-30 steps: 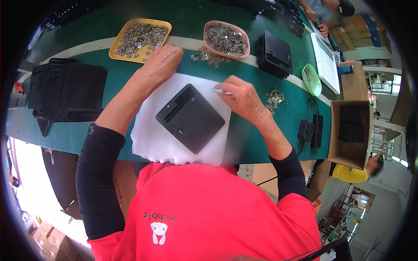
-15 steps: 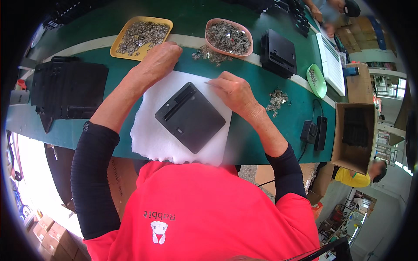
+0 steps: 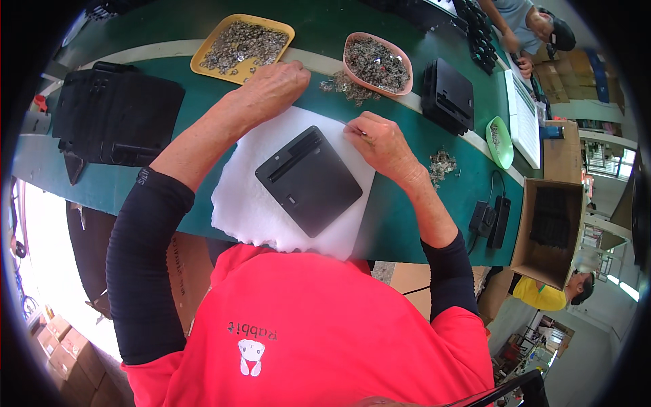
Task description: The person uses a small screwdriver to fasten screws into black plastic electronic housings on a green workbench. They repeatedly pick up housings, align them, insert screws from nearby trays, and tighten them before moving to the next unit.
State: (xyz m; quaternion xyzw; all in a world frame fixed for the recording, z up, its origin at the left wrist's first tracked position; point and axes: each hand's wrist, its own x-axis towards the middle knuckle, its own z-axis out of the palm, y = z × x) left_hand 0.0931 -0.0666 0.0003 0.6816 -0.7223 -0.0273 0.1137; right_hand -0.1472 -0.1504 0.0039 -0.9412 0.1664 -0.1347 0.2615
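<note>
A flat black plastic panel (image 3: 313,186) with a slot along its upper left side lies aslant on a white foam sheet (image 3: 234,197). My left hand (image 3: 281,87) is closed beyond the panel, near the lower right corner of a yellow tray (image 3: 196,61) of small metal pieces. Whatever its fingertips hold is hidden. My right hand (image 3: 381,144) is pinched over the foam's far right edge, apart from the panel. Something small may be between its fingertips, too small to name.
A pink bowl (image 3: 409,87) of metal bits has spilled pieces (image 3: 349,87) beside it. Black panels (image 3: 447,95) are stacked at right, others (image 3: 115,115) at left. A green bowl (image 3: 505,154), loose pieces (image 3: 442,166), a power adapter (image 3: 483,217) and a carton (image 3: 519,261) stand rightward. A co-worker (image 3: 522,27) sits beyond.
The whole view has shifted, so the table's things sit farther right. Both hands stay closed in nearly the same places; the right has edged slightly away from the panel. The far co-worker shows more.
</note>
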